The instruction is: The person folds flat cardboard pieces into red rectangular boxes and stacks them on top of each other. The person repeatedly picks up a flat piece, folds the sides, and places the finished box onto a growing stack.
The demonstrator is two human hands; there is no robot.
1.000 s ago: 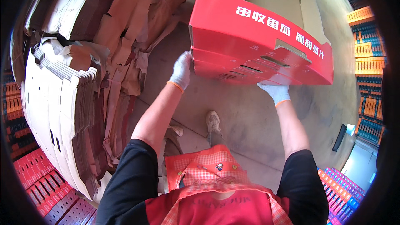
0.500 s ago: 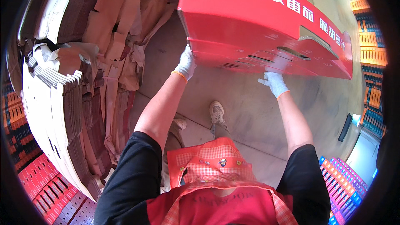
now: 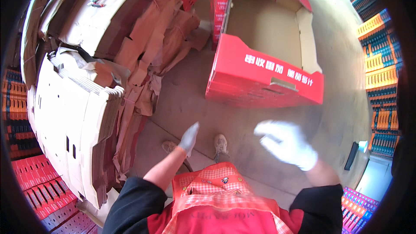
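Red box (image 3: 264, 43): cardboard, smooth glossy printed outside, matt bare brown inside. Flattened cartons (image 3: 71, 117): smooth pale board. Brown paper (image 3: 169, 32) alongside: matt, rough, creased. Gloves (image 3: 291, 145): white, matt, cloth-looking. Apron (image 3: 221, 180): checked cloth, wrinkled. Floor (image 3: 186, 99): smooth, mostly dull.

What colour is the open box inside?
Plain tan inside; the box is red outside. It shows best in the head view, the only one here.

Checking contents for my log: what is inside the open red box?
In the red box, only its tan cardboard floor and inner walls show. The front panel covers the strip just behind it, so that part cannot be seen.
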